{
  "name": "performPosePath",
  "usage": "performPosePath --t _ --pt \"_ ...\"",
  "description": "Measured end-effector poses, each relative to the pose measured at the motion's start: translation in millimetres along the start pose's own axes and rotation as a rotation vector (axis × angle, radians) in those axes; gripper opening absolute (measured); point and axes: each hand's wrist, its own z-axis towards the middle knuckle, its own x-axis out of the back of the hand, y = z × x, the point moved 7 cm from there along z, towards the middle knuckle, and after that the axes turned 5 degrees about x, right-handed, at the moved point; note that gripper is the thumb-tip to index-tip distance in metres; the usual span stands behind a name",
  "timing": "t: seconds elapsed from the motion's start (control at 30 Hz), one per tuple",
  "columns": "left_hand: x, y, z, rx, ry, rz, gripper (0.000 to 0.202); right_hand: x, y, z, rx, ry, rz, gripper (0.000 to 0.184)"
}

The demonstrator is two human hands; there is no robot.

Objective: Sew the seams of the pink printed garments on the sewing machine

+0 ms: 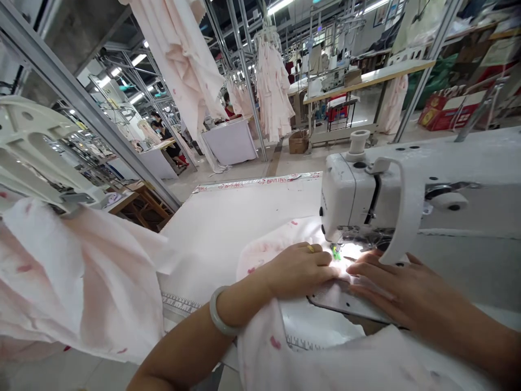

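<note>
1. Material: thin, soft-looking pale pink cloth (pixel 264 347) with scattered darker pink marks. It lies on the white table (pixel 244 222), runs under my left forearm to the lit needle area, and drapes in loose folds at the near edge.
2. My left hand (pixel 299 269): fingers bent and held close together, knuckles up, tips down on the cloth just beside the green part (pixel 336 252) at the needle. I cannot tell whether the thumb pinches the cloth. A thin yellow ring (pixel 310 248) is on one finger; a smooth, pale, rounded bangle (pixel 222 310) circles the wrist.
3. My right hand (pixel 401 285): palm down, fingers long and slightly spread, tips beside the needle area, opposite the left. Its fingertips are washed out by the lamp glare.
4. Sewing machine (pixel 345 195): glossy white, boxy head with rounded edges; a curved white bar (pixel 411 212) arches down over my right hand.
5. Table edge: a ruled strip (pixel 179 303) with dark graduations; along the far edge, shiny tape (pixel 260 183) with red lettering.
6. Left side: similar pink cloth (pixel 77 277) hangs in broad folds from a cream, ribbed plastic holder (pixel 32 136).
</note>
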Motion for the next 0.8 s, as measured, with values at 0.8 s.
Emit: performPosePath --t 0.8 --pt "-4.7 -15 -2 0.116 -0.051 -0.101 0.026 0 -10 -5 0.103 -0.016 -0.097 0.046"
